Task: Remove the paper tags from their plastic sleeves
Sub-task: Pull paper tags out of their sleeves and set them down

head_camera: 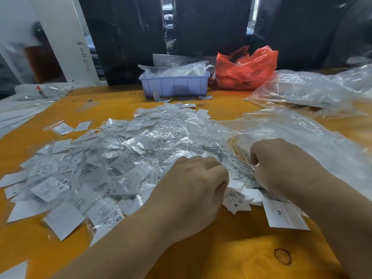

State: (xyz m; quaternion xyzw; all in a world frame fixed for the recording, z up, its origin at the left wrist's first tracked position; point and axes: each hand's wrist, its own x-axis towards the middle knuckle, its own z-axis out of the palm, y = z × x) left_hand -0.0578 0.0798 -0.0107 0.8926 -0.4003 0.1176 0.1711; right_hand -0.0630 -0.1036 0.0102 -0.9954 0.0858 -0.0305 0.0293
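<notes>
Left hand (193,184) and right hand (281,164), fingers curled, pinch a sleeve (239,162) between them; likely light, slippery film, best held at its edges.

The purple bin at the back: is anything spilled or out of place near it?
Yes. Two loose paper strips lie on the orange table just in front of the purple bin, outside it, while similar strips overhang its rim. They look fallen out.
</notes>
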